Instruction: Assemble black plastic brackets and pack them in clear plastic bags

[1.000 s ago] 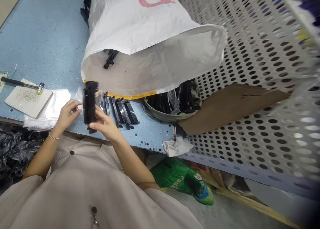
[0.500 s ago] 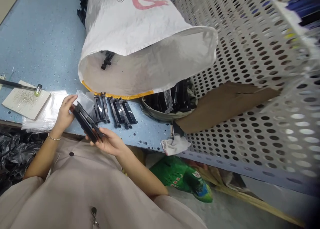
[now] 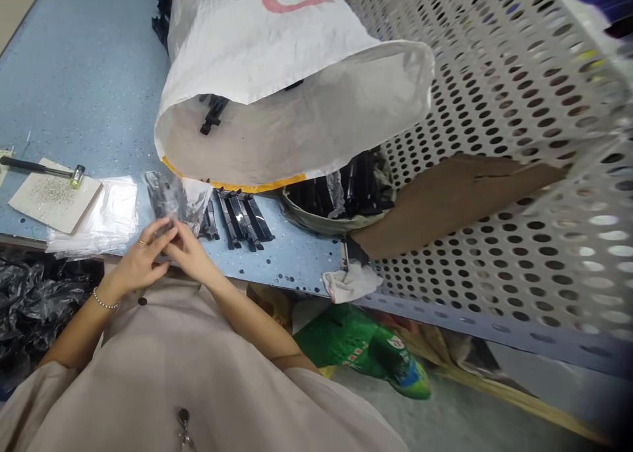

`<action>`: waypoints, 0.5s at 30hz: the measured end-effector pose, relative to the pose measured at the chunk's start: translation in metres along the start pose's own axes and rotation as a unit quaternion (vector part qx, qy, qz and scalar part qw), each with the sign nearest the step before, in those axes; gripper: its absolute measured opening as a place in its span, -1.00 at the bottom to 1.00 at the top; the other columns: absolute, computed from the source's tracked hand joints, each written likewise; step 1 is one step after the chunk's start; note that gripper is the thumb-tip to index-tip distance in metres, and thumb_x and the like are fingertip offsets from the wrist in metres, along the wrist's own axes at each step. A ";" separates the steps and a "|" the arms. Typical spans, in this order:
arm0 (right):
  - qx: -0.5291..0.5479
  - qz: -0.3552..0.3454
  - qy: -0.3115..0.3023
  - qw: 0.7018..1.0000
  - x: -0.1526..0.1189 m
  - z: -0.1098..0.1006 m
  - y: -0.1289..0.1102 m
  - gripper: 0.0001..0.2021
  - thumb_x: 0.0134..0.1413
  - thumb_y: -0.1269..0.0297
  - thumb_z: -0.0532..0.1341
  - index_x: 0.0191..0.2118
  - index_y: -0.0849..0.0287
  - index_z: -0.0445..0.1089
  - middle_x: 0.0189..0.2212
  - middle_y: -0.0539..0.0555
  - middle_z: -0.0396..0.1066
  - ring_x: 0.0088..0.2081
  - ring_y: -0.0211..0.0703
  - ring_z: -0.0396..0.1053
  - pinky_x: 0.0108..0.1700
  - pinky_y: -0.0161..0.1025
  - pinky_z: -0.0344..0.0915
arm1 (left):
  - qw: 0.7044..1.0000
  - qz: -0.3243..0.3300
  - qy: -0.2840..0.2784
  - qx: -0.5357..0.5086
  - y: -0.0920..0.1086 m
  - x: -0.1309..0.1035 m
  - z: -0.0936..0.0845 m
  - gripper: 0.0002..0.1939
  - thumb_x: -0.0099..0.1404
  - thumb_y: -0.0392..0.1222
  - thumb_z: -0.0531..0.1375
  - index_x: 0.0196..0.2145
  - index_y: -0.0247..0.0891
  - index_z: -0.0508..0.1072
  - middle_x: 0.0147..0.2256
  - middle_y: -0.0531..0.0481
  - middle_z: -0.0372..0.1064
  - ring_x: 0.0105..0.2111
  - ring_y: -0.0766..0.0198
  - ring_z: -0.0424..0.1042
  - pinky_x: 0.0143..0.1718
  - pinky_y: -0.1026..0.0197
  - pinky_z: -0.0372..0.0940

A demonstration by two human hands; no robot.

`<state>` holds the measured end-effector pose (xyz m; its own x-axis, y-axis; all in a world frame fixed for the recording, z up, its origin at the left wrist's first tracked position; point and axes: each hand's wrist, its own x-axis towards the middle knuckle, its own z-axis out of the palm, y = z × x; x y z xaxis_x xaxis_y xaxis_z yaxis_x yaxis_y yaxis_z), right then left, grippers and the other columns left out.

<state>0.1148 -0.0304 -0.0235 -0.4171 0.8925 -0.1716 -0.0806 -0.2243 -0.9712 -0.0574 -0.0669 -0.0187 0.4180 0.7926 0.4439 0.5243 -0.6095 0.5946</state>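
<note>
My left hand (image 3: 142, 257) and my right hand (image 3: 190, 251) meet at the table's front edge, fingertips pinched together at the near end of a clear plastic bag (image 3: 195, 198). Dark shapes show through the film; whether they lie inside the bag or under it I cannot tell. Just right of the bag, several slim black plastic parts (image 3: 241, 218) lie side by side on the blue table (image 3: 99, 63). Left of my hands is a stack of clear bags (image 3: 116, 208), with a pale board (image 3: 47, 198) bearing small bits and a hammer (image 3: 42, 167) across it.
A large white woven sack (image 3: 267, 50) lies with its mouth towards me, black parts inside. Right of it stands a round container (image 3: 316, 225) of black parts, beside brown cardboard (image 3: 445, 201) and a perforated grey panel (image 3: 558, 241). A white cloth (image 3: 351, 282) hangs at the table corner.
The pair of black parts that both hands held is no longer visible in them. My hands have come together, and the clear bag now spreads before them over some of the table parts.
</note>
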 end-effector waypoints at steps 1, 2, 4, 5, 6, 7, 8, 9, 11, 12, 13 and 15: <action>-0.036 -0.026 -0.048 0.998 -0.003 0.001 -0.003 -0.42 0.06 0.04 0.39 0.17 0.12 0.37 0.17 0.20 0.34 0.21 0.05 0.31 0.23 0.00 0.34 | 1.000 -0.020 0.004 -0.003 -0.002 -0.001 -0.004 -0.34 0.40 -0.34 0.15 0.40 -0.10 0.16 0.26 -0.27 0.24 0.27 0.03 0.31 0.23 -0.06 0.39; -0.059 -0.039 -0.097 0.993 -0.006 0.000 -0.007 -0.41 0.08 0.03 0.37 0.20 0.11 0.36 0.22 0.21 0.30 0.21 0.06 0.31 0.22 0.00 0.33 | 0.999 -0.041 0.013 -0.008 -0.003 -0.002 -0.010 -0.41 0.41 -0.31 0.16 0.35 -0.09 0.26 0.21 -0.23 0.31 0.22 0.05 0.36 0.21 -0.05 0.40; -0.096 -0.040 -0.128 0.986 -0.006 -0.007 -0.014 -0.51 0.18 0.00 0.29 0.16 0.09 0.39 0.17 0.19 0.36 0.11 0.02 0.40 0.14 -0.02 0.38 | 0.994 -0.098 0.044 -0.025 0.001 -0.006 -0.028 -0.57 0.41 -0.27 0.19 0.20 -0.06 0.43 0.06 -0.14 0.45 0.09 0.12 0.47 0.15 0.00 0.43; -0.127 -0.038 -0.091 0.987 -0.003 -0.013 -0.017 -0.57 0.23 -0.01 0.25 0.12 0.09 0.41 0.10 0.18 0.41 0.03 -0.01 0.43 0.10 -0.03 0.39 | 0.988 -0.136 0.061 -0.033 0.006 -0.010 -0.040 -0.63 0.40 -0.24 0.21 0.14 -0.06 0.49 0.00 -0.11 0.48 0.03 0.13 0.50 0.12 0.03 0.44; -0.170 -0.041 -0.024 0.984 0.002 -0.021 -0.018 -0.60 0.26 -0.02 0.21 0.07 0.10 0.42 0.03 0.18 0.44 -0.04 -0.02 0.44 0.07 -0.03 0.39 | 0.981 -0.174 0.073 -0.038 0.014 -0.015 -0.055 -0.67 0.38 -0.20 0.23 0.09 -0.05 0.52 -0.04 -0.09 0.51 0.00 0.13 0.51 0.10 0.03 0.45; -0.220 -0.047 0.059 0.972 0.009 -0.029 -0.018 -0.62 0.27 -0.02 0.19 0.05 0.12 0.41 -0.01 0.19 0.43 -0.06 -0.02 0.42 0.06 -0.02 0.37 | 0.975 -0.209 0.071 -0.041 0.023 -0.023 -0.072 -0.69 0.37 -0.17 0.25 0.05 -0.02 0.55 -0.06 -0.07 0.53 -0.03 0.11 0.53 0.08 0.03 0.46; -0.272 -0.054 0.136 0.951 0.017 -0.038 -0.017 -0.61 0.25 -0.01 0.20 0.05 0.14 0.39 -0.01 0.22 0.41 -0.05 0.01 0.40 0.06 0.00 0.35 | 0.968 -0.239 0.056 -0.040 0.033 -0.032 -0.090 -0.70 0.35 -0.12 0.27 0.03 0.03 0.57 -0.07 -0.05 0.55 -0.04 0.09 0.54 0.07 0.02 0.46; -0.318 -0.057 0.195 0.926 0.025 -0.047 -0.014 -0.57 0.22 -0.01 0.23 0.06 0.17 0.36 0.01 0.25 0.37 -0.02 0.04 0.37 0.08 0.02 0.32 | 0.963 -0.267 0.027 -0.036 0.041 -0.043 -0.108 -0.70 0.33 -0.08 0.28 0.01 0.09 0.58 -0.08 -0.02 0.57 -0.04 0.07 0.54 0.07 0.01 0.47; -0.380 -0.052 0.229 0.895 0.040 -0.061 -0.009 -0.54 0.15 0.01 0.27 0.05 0.20 0.33 0.02 0.28 0.33 0.02 0.07 0.32 0.10 0.04 0.28 | 0.945 -0.319 -0.074 -0.025 0.048 -0.072 -0.140 -0.70 0.29 0.02 0.28 -0.02 0.20 0.61 -0.07 0.03 0.59 -0.02 0.02 0.55 0.08 -0.01 0.47; -0.391 -0.049 0.214 0.894 0.046 -0.065 -0.006 -0.60 0.15 0.03 0.26 -0.01 0.19 0.35 -0.02 0.26 0.35 0.00 0.07 0.32 0.09 0.03 0.28 | 0.929 -0.348 -0.122 -0.020 0.043 -0.089 -0.153 -0.69 0.27 0.06 0.28 -0.03 0.21 0.62 -0.08 0.03 0.60 -0.01 -0.01 0.55 0.07 -0.01 0.47; -0.391 -0.051 0.193 0.899 0.050 -0.068 -0.004 -0.69 0.17 0.06 0.24 -0.10 0.17 0.36 -0.07 0.22 0.36 -0.03 0.04 0.32 0.07 0.00 0.28 | 0.910 -0.382 -0.163 -0.012 0.034 -0.107 -0.163 -0.68 0.24 0.10 0.28 -0.04 0.20 0.63 -0.07 0.02 0.61 -0.01 -0.03 0.56 0.06 -0.01 0.47; -0.366 -0.068 0.164 0.914 0.054 -0.068 -0.001 -0.81 0.21 0.11 0.18 -0.26 0.13 0.34 -0.17 0.15 0.37 -0.10 -0.03 0.32 0.03 -0.08 0.28 | 0.867 -0.458 -0.196 0.012 0.001 -0.145 -0.175 -0.65 0.14 0.16 0.30 -0.14 0.10 0.68 -0.12 -0.02 0.63 -0.07 -0.09 0.59 -0.01 -0.04 0.49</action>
<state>0.1539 0.0442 -0.0429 -0.1455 0.9887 0.0354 0.5651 0.1124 -0.8173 -0.2472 -0.1797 0.0353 0.0349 0.8805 -0.4727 0.7829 0.2699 0.5606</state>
